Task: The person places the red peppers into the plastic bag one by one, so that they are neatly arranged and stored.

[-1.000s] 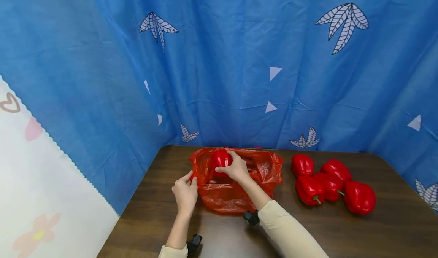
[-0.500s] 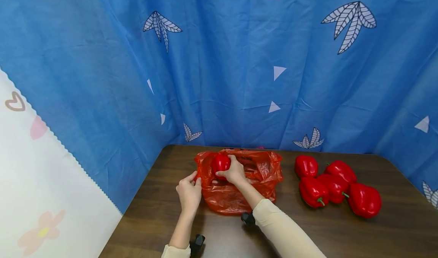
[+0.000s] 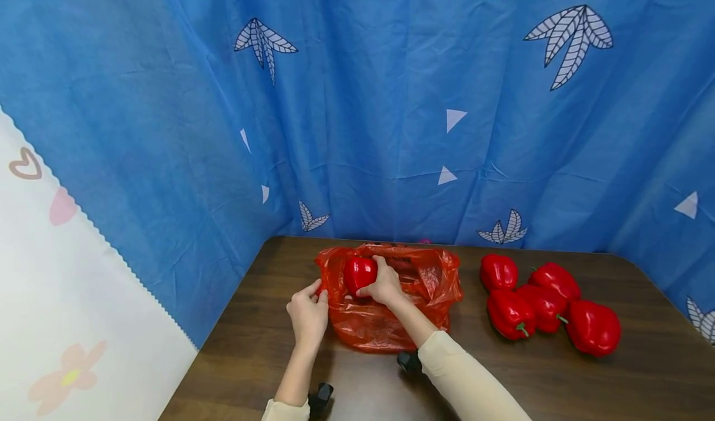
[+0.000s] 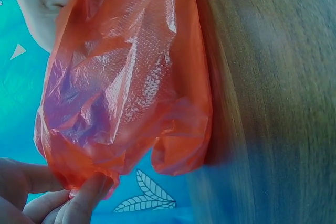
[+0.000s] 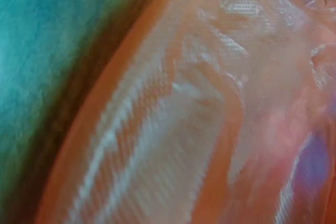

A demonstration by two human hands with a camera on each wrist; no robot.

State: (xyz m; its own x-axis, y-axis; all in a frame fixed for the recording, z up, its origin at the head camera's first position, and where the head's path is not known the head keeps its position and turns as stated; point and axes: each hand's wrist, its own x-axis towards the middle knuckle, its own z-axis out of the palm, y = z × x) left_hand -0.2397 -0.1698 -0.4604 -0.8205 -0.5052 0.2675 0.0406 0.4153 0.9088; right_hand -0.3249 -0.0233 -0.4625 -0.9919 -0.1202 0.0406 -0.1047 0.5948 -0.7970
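A thin red plastic bag (image 3: pixel 374 328) stands with its mouth open near the back of the wooden table. In the head view my right hand (image 3: pixel 386 283) reaches into that mouth and holds a glossy red bell pepper (image 3: pixel 359 274) between thumb and fingers. The bag's left rim is pinched by my left hand (image 3: pixel 308 314). Close up in the left wrist view, thumb and fingers of my left hand (image 4: pixel 68 195) nip a gathered corner of the bag (image 4: pixel 121 87). Only crinkled bag plastic (image 5: pixel 157 140) fills most of the right wrist view, which hides the right hand.
Several red bell peppers (image 3: pixel 539 306) lie grouped on the right side of the table (image 3: pixel 357 384). Behind the table hangs a blue patterned curtain (image 3: pixel 368 129), and a white cloth (image 3: pixel 84 297) hangs at the left.
My right hand has lowered the bell pepper a little deeper into the bag and the pepper has tilted. The left hand keeps its pinch on the rim. The head view has shifted slightly.
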